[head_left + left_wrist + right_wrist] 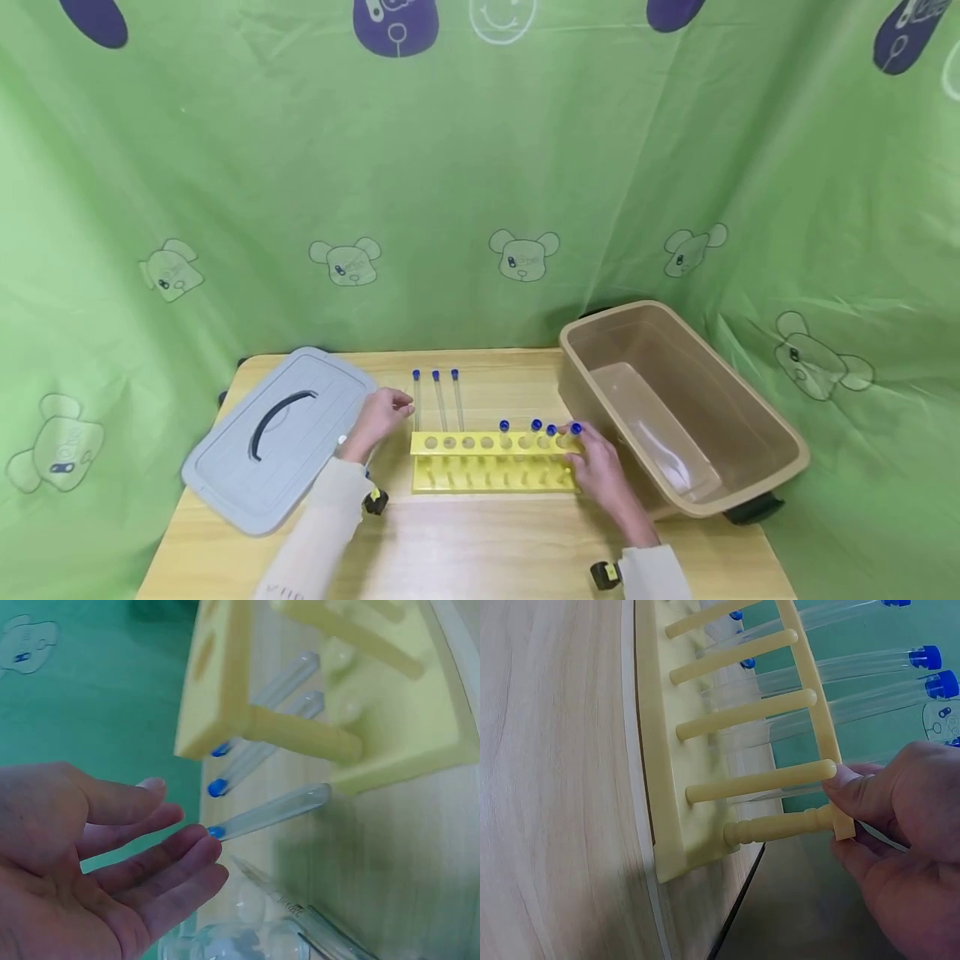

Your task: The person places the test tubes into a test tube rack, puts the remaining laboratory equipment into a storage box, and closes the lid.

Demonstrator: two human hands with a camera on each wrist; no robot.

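Note:
A yellow test tube rack (480, 451) stands across the table. My right hand (600, 468) grips the right end of its top bar, the thumb on the near side and fingers behind. Several blue-capped test tubes (870, 664) stand in the holes of its right half. Behind the left half, three more capped tubes lie on the table, among them the leftmost tube (417, 404). My left hand (381, 419) hovers left of that tube with relaxed fingers and holds nothing. In the left wrist view its fingertips overlap the tube's blue cap (216, 832).
At the left lies a grey lid (300, 450) with a black handle. On the right is a deep brown bin (592, 387). Clear glassware (247, 941) and a slim glass piece (270, 889) show below the left hand in its wrist view. A green curtain (450, 167) hangs behind the table.

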